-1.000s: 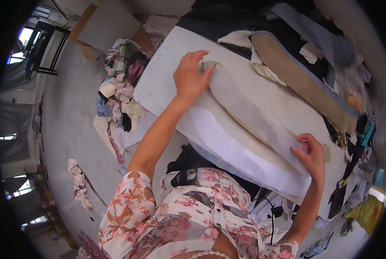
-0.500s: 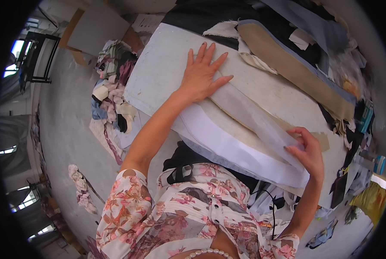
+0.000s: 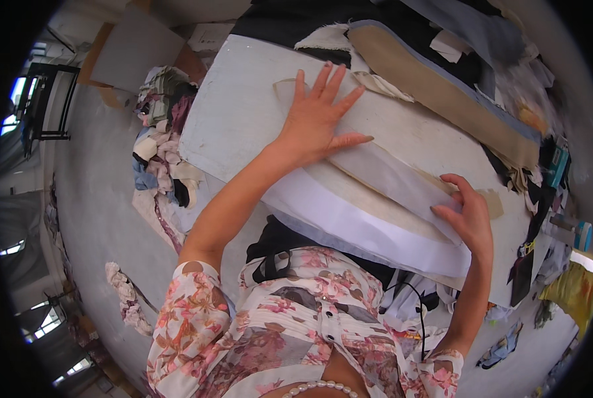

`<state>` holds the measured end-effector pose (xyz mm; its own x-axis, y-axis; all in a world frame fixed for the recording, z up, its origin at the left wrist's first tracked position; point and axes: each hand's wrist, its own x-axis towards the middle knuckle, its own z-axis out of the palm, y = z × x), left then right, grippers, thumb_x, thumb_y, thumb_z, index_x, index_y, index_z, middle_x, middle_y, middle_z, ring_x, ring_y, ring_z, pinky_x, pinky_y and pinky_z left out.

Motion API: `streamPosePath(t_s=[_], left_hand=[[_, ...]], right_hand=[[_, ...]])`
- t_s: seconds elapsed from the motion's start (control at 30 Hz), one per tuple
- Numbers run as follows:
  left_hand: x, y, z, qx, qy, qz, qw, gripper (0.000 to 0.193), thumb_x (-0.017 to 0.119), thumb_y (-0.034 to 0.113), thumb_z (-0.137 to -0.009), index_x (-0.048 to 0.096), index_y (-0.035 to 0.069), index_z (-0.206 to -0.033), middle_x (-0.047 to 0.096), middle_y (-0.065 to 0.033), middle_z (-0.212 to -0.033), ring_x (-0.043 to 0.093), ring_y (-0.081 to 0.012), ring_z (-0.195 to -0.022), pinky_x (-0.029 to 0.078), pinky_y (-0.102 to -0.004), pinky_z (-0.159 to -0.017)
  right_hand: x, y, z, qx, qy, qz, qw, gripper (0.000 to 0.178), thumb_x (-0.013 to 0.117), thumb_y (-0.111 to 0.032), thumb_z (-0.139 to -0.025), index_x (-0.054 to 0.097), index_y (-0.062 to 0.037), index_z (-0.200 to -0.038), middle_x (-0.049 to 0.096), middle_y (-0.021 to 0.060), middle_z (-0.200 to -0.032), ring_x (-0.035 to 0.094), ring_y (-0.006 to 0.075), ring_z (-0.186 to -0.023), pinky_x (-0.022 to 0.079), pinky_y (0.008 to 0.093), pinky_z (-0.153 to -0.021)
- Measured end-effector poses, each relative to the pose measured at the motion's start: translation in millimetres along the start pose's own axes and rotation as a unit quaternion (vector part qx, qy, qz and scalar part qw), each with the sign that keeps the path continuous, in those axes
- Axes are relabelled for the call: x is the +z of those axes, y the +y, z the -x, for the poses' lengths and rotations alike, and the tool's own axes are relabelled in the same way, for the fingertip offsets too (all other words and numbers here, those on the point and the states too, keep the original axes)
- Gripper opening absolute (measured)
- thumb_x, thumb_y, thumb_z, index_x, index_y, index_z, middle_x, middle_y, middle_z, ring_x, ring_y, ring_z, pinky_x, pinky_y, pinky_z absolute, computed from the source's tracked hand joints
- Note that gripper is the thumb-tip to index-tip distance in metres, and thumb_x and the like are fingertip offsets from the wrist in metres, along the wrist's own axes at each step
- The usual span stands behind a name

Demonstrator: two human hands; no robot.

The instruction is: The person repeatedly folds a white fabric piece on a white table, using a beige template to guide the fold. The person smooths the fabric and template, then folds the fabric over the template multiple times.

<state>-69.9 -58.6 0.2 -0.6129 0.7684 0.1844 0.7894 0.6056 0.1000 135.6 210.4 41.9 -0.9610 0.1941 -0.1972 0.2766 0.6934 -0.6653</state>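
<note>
Beyond the left hand (image 3: 313, 126), a tan strip (image 3: 442, 91).

The left hand (image 3: 318, 123) is no longer pinching the far end of the pale, sheer strip (image 3: 386, 176) between thumb and fingers, as it was doing a second ago. It is now spreading its fingers wide, palm down, and is lying farther along the strip, toward the right hand (image 3: 472, 215). The strip's tan-edged far end, hidden under the palm half a second ago, is now showing beyond that hand's left side. The right hand's thumb and forefinger are standing wider apart than before. The camera view is also shifting, so the pale table's (image 3: 220, 86) far corner is appearing farther left.
</note>
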Motion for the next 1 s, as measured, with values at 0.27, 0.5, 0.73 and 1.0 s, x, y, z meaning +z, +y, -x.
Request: streamPosePath(t_s=[0.27, 0.5, 0.73, 1.0], left_hand=[[-0.4, 7.6, 0.7, 0.001, -0.056, 0.019, 0.998, 0.084, 0.054, 0.071, -0.082, 0.039, 0.021, -0.149, 0.022, -0.0141, -0.158, 0.012, -0.0324, -0.149, 0.001, -0.0565, -0.119], [-3.9, 35.3, -9.1, 0.068, -0.012, 0.048, 0.996, 0.083, 0.054, 0.068, -0.083, 0.038, 0.020, -0.149, 0.021, -0.0156, -0.159, 0.015, -0.0337, -0.148, 0.001, -0.0589, -0.118], [10.5, 55.7, -8.5, 0.120, -0.068, 0.070, 0.988, 0.080, 0.052, 0.068, -0.084, 0.041, 0.020, -0.147, 0.023, -0.0162, -0.158, 0.016, -0.0327, -0.148, 0.003, -0.0579, -0.118], [3.5, 77.1, -16.7, 0.163, -0.048, 0.074, 0.983, 0.077, 0.050, 0.064, -0.088, 0.037, 0.019, -0.149, 0.023, -0.0157, -0.158, 0.017, -0.0306, -0.148, 0.003, -0.0580, -0.118]], right_hand=[[-13.8, 5.4, -1.0, 0.054, -0.007, -0.026, 0.998, 0.056, 0.076, -0.003, -0.069, 0.059, -0.0084, -0.122, 0.049, -0.0006, -0.061, 0.041, 0.0093, -0.058, 0.036, 0.0253, -0.056], [-10.0, 10.3, -1.3, 0.035, -0.001, 0.010, 0.999, 0.056, 0.080, -0.010, -0.068, 0.059, -0.0095, -0.120, 0.057, 0.0075, -0.066, 0.052, 0.0232, -0.060, 0.043, 0.0349, -0.060], [-23.7, 23.0, 4.6, 0.060, 0.015, -0.041, 0.997, 0.055, 0.077, -0.005, -0.069, 0.059, -0.0064, -0.121, 0.051, 0.0011, -0.065, 0.046, 0.0120, -0.062, 0.040, 0.0268, -0.060], [-20.1, 33.0, 6.7, 0.059, 0.052, -0.047, 0.996, 0.053, 0.079, -0.008, -0.070, 0.061, -0.0077, -0.120, 0.053, 0.0043, -0.067, 0.050, 0.0177, -0.063, 0.042, 0.0311, -0.062]])
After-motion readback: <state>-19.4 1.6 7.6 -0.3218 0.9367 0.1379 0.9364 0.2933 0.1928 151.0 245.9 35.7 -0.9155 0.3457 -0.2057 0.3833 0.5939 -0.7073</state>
